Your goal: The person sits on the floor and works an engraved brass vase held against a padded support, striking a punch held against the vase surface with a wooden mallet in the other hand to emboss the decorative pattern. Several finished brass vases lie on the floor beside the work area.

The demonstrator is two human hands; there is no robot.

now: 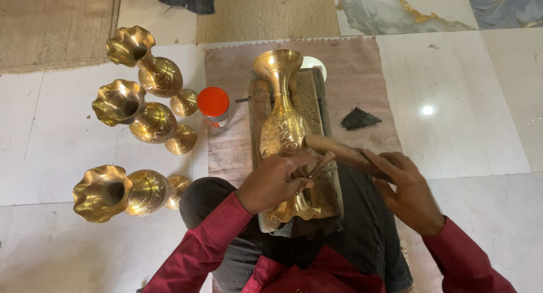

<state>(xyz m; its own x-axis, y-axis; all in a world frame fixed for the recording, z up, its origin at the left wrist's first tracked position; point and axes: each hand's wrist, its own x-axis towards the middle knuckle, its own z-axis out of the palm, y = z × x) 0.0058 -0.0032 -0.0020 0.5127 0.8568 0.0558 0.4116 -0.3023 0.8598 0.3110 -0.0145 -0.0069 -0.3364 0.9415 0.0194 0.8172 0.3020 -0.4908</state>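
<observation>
Three brass vases (141,123) are laid on the floor (56,140) beside a red-lidded jar (214,105), a brass vase (283,132) on the wooden block (308,95) is steadied by the left hand (274,181), whose grip is clamped on a thin tool (319,166), and a wooden mallet (345,153) is clasped by the right hand (408,192).

Single head-worn view, looking steeply down from above the lap.

Close to the left hand (271,182) and right hand (408,194) at lower centre; facing forward over a brass vase (283,126) mid-frame, out across pale floor tiles (452,100) to mats along the top edge. No second view to overlap.
</observation>
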